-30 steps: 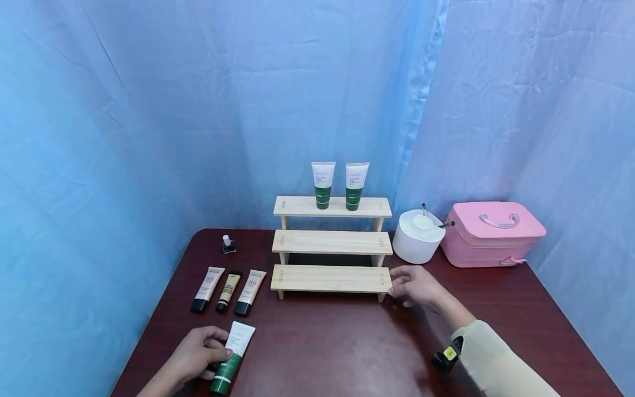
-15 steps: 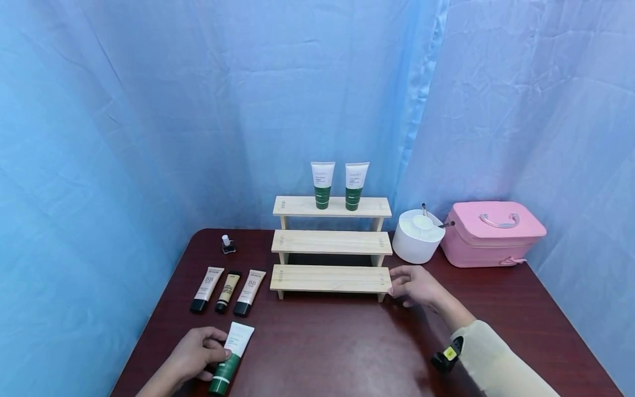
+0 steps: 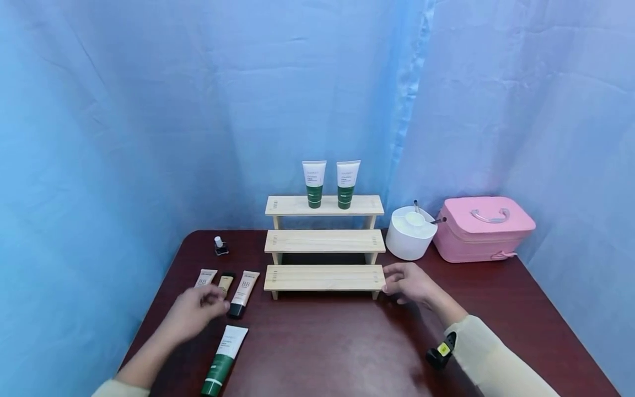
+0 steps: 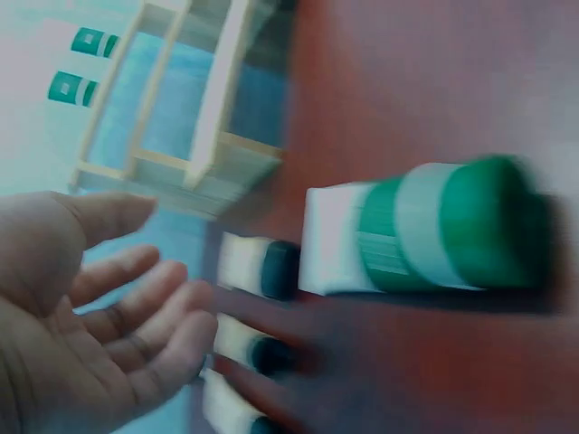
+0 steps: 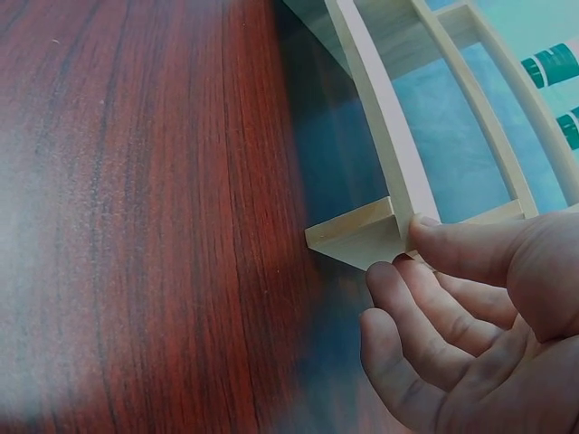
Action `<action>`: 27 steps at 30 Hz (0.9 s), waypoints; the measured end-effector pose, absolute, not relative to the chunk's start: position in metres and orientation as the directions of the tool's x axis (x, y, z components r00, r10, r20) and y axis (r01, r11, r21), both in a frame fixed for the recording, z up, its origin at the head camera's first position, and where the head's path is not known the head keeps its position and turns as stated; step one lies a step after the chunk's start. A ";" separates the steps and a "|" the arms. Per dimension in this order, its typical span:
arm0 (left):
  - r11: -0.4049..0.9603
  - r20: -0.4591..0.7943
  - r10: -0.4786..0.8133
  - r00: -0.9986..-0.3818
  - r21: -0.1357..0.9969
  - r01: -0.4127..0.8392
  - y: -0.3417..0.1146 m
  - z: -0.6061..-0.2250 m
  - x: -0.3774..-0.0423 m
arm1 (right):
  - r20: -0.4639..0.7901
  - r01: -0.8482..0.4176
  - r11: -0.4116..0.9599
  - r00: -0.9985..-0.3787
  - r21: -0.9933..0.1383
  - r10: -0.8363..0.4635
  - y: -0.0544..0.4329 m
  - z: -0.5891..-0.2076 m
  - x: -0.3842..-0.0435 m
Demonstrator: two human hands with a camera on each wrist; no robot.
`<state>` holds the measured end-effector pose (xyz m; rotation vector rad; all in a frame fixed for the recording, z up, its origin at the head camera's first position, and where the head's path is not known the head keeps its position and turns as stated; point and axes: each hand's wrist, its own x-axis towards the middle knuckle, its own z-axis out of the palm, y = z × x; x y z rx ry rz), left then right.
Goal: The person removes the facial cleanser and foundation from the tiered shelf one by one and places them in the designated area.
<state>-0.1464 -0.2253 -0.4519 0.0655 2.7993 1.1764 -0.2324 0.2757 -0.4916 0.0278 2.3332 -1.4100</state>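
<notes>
1. The row of small tubes on the surface [image 3: 317, 358] lies right at the left hand [image 3: 190, 311]; the rightmost BB tube [image 3: 245, 292] is just beyond its fingertips and to their right, while the gold tube [image 3: 226, 282] and leftmost BB tube [image 3: 205, 277] are partly hidden behind it.
2. The rightmost BB tube lies flat; its long axis runs away from the person, black cap nearer and crimped end farther, leaning slightly right; the left hand is much the nearer of the two.
3. The left hand hangs with thumb and fingers apart, loosely bent, holding nothing; whether a fingertip touches a tube I cannot tell.
4. The green-and-white tube [image 3: 224, 361] lies nearer the person than the left hand and to its right, apart from it.
5. The right hand [image 3: 409, 284] holds the right end of the lowest step of the wooden stand [image 3: 322, 277], thumb against the board's corner; the tubes lie well to its left.
</notes>
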 end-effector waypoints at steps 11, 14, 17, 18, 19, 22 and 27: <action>0.572 0.200 0.156 -0.967 0.780 0.254 -0.161 -0.368 -0.252 | -0.362 0.232 0.510 -0.916 -0.828 -0.171 0.273 -0.489 -0.235; 0.527 0.190 0.184 -0.964 0.809 0.260 -0.136 -0.356 -0.273 | -0.368 0.244 0.507 -0.916 -0.827 -0.158 0.274 -0.491 -0.236; 0.503 0.173 0.208 -0.963 0.825 0.257 -0.115 -0.351 -0.289 | -0.374 0.256 0.501 -0.915 -0.826 -0.149 0.274 -0.494 -0.237; 0.498 0.170 0.213 -0.962 0.828 0.257 -0.110 -0.350 -0.294 | -0.374 0.257 0.499 -0.915 -0.827 -0.149 0.274 -0.494 -0.236; 0.497 0.168 0.218 -0.962 0.829 0.257 -0.105 -0.350 -0.299 | -0.373 0.258 0.494 -0.916 -0.830 -0.149 0.274 -0.495 -0.236; 0.488 0.150 0.223 -0.963 0.838 0.244 -0.092 -0.351 -0.311 | -0.368 0.259 0.485 -0.918 -0.835 -0.144 0.273 -0.495 -0.235; 0.452 0.114 0.211 -0.971 0.869 0.201 -0.076 -0.352 -0.322 | -0.364 0.261 0.484 -0.922 -0.835 -0.131 0.273 -0.496 -0.234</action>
